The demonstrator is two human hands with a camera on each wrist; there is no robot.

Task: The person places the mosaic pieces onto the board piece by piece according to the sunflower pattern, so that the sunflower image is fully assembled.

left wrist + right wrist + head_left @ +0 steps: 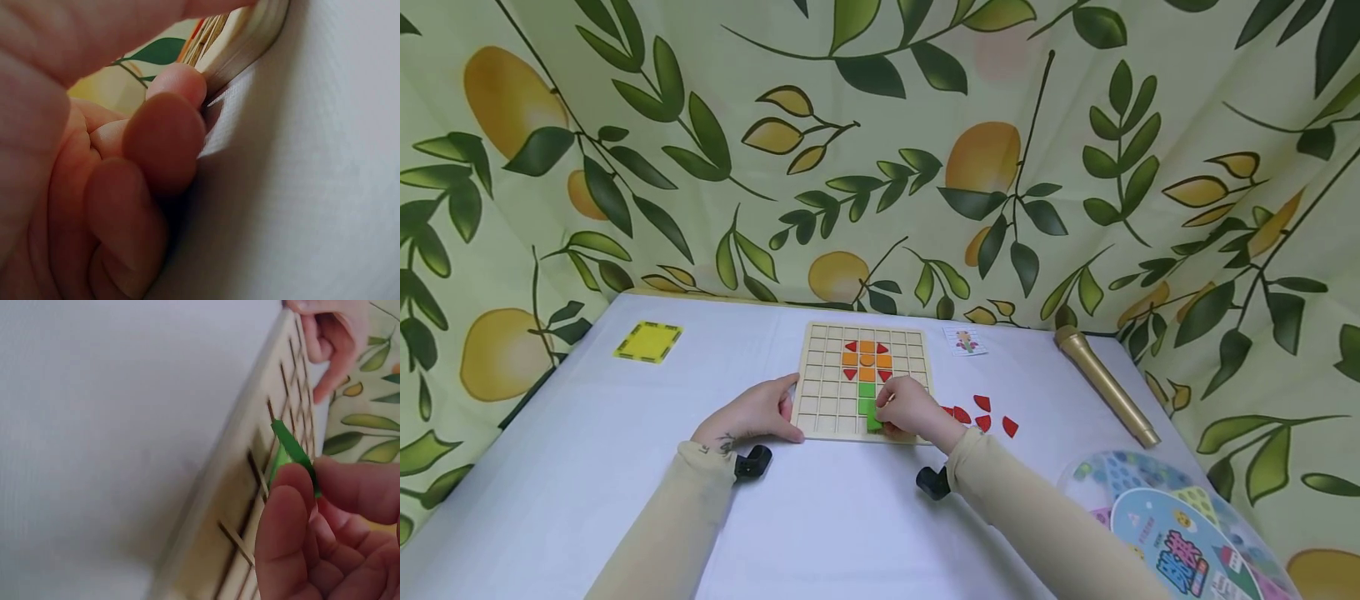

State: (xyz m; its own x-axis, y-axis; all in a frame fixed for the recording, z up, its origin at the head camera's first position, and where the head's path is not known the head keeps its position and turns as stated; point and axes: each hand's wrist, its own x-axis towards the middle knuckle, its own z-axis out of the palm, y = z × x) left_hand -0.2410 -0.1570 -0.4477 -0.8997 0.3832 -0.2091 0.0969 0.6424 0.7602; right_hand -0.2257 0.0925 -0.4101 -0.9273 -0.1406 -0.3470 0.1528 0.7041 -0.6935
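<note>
A wooden grid board (831, 423) lies flat on the table. My left hand (758, 410) holds its left front corner, thumb at the corner and index finger along the side; in the left wrist view the other fingers (164, 144) curl beside the board's edge. Between thumb and fingertips my right hand (913, 407) pinches a green square tile (292, 447), tilted close over the front middle cells. Behind it on the board sit green tiles (867, 390), orange tiles (850, 360) around an orange round piece (867, 361), and red pieces (851, 346) at the corners.
Several loose red pieces (982, 403) lie right of the board. A small picture card (965, 341) is at the back right, near a gold microphone (1107, 385). A yellow square (648, 342) lies back left. A clear package with a blue label (1180, 533) fills the front right.
</note>
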